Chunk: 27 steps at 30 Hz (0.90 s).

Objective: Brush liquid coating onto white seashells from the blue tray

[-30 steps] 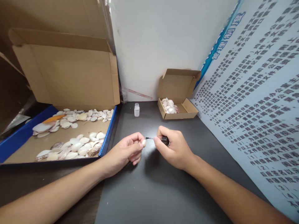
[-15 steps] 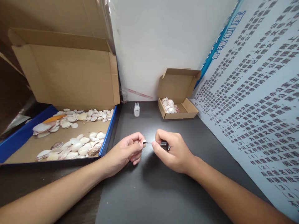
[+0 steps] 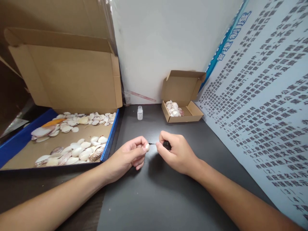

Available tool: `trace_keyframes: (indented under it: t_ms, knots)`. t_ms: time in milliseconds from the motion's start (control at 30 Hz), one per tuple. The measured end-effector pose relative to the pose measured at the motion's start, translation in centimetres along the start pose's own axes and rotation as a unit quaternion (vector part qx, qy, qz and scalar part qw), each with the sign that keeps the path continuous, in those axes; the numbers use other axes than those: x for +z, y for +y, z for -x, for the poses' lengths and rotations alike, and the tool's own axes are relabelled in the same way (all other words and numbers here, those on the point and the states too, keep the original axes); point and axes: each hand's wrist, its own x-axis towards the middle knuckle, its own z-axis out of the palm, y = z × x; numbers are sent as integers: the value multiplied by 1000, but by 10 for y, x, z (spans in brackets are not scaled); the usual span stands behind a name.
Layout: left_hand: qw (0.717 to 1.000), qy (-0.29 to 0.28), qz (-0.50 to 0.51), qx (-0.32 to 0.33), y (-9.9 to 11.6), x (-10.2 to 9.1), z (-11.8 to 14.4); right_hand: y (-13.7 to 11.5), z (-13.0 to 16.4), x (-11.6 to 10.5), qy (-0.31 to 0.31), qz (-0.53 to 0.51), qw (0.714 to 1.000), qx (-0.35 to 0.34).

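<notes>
a dark surface [image 3: 154, 199] carries everything. at the left, a big open cardboard box [image 3: 64, 73] with a blue rim holds scattered seashells [image 3: 79, 150]. at the back right sits a small cardboard box [image 3: 183, 102] with more shells, and near it a little clear bottle [image 3: 140, 113] stands upright. the left hand [image 3: 128, 157] has its grip pinched on a small white shell [image 3: 147, 147]. the right hand [image 3: 176, 154] grips a thin black-capped brush [image 3: 154, 144], its tip touching that shell, above the surface's middle.

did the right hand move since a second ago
Yes, slightly. The right hand shifted left toward the left hand, judged against the small bottle; its brush now meets the shell.
</notes>
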Motion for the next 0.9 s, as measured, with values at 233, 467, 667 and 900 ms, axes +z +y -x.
trace_keyframes:
  t_ms: [233, 467, 667, 900]
  knots:
    - [1000, 7, 5, -2, 0, 0, 0, -1, 1, -1, -11, -14, 999, -29]
    - [1000, 12, 7, -3, 1, 1, 1, -1, 1, -1, 14, -34, 998, -45]
    - [1000, 15, 5, -4, 1, 1, 1, 0, -1, 0, 6, 5, 1000, 1]
    - [1000, 11, 12, -4, 1, 1, 1, -1, 2, 1, -6, -23, 999, -38]
